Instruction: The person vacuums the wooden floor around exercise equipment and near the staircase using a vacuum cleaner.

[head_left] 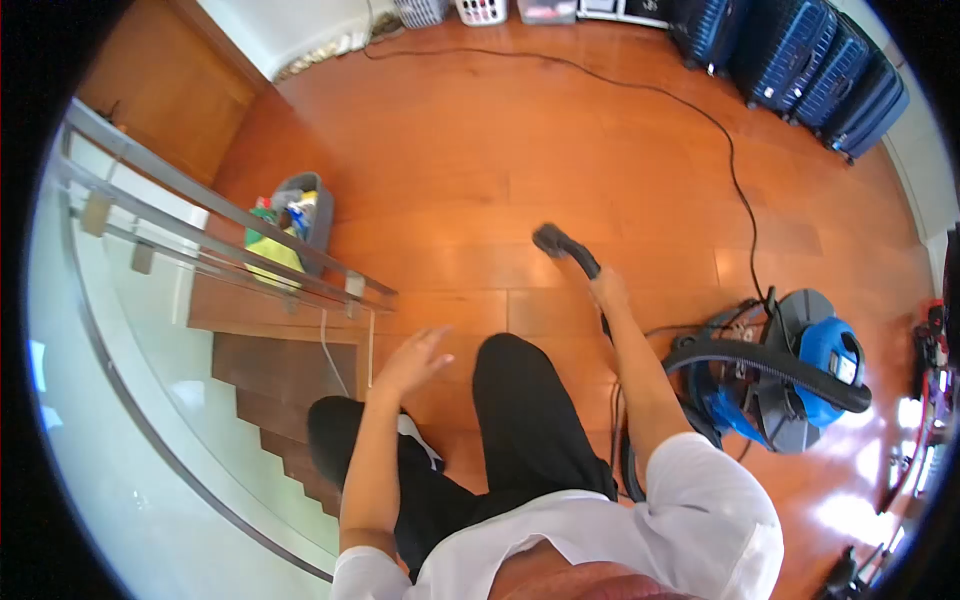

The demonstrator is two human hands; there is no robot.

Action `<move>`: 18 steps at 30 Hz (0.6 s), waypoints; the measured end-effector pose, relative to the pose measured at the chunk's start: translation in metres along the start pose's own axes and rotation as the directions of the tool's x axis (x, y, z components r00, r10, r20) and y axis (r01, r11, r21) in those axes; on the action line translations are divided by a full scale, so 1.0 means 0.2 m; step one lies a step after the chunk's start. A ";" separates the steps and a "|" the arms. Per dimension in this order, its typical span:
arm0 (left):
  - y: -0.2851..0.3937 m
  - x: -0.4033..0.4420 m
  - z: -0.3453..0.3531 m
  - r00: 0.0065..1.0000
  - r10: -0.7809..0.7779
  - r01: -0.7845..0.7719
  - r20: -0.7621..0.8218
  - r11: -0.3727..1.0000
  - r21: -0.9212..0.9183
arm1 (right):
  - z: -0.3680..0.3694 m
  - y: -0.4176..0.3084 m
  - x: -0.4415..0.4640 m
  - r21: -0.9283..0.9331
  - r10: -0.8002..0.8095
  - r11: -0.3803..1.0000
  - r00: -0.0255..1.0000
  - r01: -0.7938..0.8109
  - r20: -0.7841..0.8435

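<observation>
In the head view my right hand (609, 291) is wrapped round the black end piece of a vacuum cleaner hose. A small dark brush nozzle (549, 240) at its tip points forward and left, over the wooden floor. Whether the nozzle touches the boards I cannot tell. My left hand (412, 364) holds nothing; its fingers are apart, above my bent legs and close to the stair railing. To the right of my right arm stands the blue and black vacuum cleaner (828, 362), its thick ribbed hose (760, 361) curving back toward me.
Stairs (285, 385) drop away at the left behind a metal railing (215, 212). A grey bin (319, 222) of cleaning supplies stands beside it. A black cord (640, 86) crosses the floor (430, 150). Several blue suitcases (787, 55) and a white basket (482, 11) line the far side.
</observation>
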State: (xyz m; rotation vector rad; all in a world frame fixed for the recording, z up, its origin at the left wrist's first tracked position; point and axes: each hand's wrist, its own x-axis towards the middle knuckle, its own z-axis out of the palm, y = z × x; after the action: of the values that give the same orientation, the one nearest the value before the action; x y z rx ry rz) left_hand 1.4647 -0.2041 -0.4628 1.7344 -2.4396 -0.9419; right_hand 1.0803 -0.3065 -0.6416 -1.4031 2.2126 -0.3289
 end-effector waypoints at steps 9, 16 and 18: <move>0.68 -0.13 -0.45 0.981 0.189 -0.190 -0.044 0.981 -0.041 | -0.27 0.48 0.11 0.461 0.348 0.838 0.937 -0.292 -0.038; 0.58 0.03 -0.31 0.959 0.249 -0.224 0.137 0.958 -0.177 | -0.15 0.43 0.50 0.353 0.204 0.923 0.972 -0.152 -0.116; 0.58 0.10 -0.33 0.925 0.360 -0.325 0.123 0.916 -0.237 | -0.15 0.34 0.55 0.514 0.172 0.848 0.984 -0.127 -0.041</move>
State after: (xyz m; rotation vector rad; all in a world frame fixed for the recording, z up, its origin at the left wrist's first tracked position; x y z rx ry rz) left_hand 1.3787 -0.2268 -0.3609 1.1509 -2.5081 -1.2818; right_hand 0.9734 -0.3776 -0.6779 -0.9344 2.0698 -0.8633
